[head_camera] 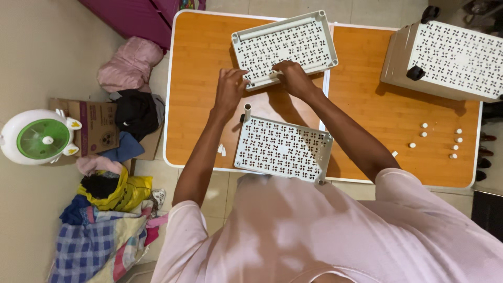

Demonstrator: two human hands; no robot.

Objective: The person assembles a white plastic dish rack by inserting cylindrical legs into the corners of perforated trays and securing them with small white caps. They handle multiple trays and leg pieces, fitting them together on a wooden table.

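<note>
A white perforated shelf panel (285,47) lies tilted on the orange desk (199,78), near the desk's far edge at about 12 o'clock from the person; its near long edge is where both hands meet; the right hand (293,77) is closed over that edge, fingers curled on the rim; the left hand (229,90) grips the panel's near left corner, fingers bent around it. Just below the hands, at 6 o'clock from them, a second white perforated panel (283,149) rests at the desk's near edge, with a short white tube (247,111) standing at its far left corner; two small white pieces (221,150) lie just beside it at 9 o'clock. At 3 o'clock, well apart, a stacked white perforated unit with black casters (445,60) sits on the desk; below it a scatter of small white caps (440,137). On the floor at 9 o'clock are a green and white fan (37,137), a cardboard box (97,126) and heaped clothes (105,225).
</note>
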